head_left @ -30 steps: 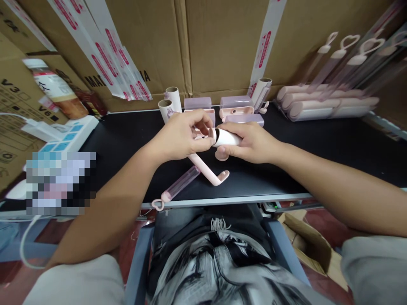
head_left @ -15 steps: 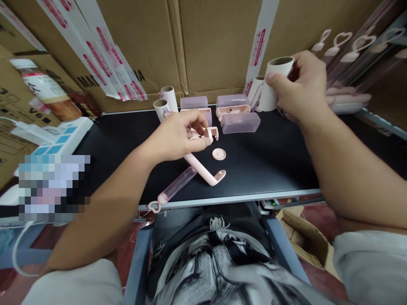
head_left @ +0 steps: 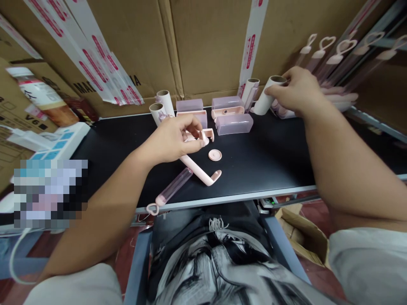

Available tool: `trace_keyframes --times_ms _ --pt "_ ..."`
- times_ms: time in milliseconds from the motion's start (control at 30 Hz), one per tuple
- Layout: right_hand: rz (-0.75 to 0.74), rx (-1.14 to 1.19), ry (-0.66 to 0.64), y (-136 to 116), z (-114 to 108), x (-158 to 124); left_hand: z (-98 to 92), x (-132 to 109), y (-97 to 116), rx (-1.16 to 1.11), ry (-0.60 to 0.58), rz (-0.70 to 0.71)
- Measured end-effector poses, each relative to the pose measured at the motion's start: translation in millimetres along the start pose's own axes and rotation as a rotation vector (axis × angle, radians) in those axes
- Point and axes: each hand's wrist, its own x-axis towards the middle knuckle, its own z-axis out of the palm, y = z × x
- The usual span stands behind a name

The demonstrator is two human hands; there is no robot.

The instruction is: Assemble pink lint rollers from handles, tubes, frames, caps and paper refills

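At the back of a black table, one hand on a white tube, the other pinching a pink piece

Toward the right rear of the black table, the right hand is clamped on a white tube, thumb across the near side by the rim and fingers going round behind; the tube's open end faces up and it leans a little to the right, its foot low by the tabletop, though I cannot tell whether it touches; just left of it stands another white tube with a clear lilac part against its side.

Nearer the middle, the left hand has thumb and fingers together on a small pink piece, most of it hidden by the fingers; just beyond that hand lies a pink case part, partly covered; a round pink disc lies flat to the hand's right; below it a pink stick with a bent end slants toward the table edge, and beside that lies a clear pink tube, its heart-shaped loop at the edge.

Behind the left hand stand two more white tubes; clear lilac covers sit in the centre, an open pink tray among them; at far right rise heart-topped clear tubes; at far left are a bottle and a power strip.
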Motion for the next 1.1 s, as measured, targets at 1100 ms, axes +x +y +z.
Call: trace_keyframes --times_ms 1100 --pt "-1.035 0.123 -0.904 -46 23 -109 0.4 0 -5 -0.004 -0.065 0.033"
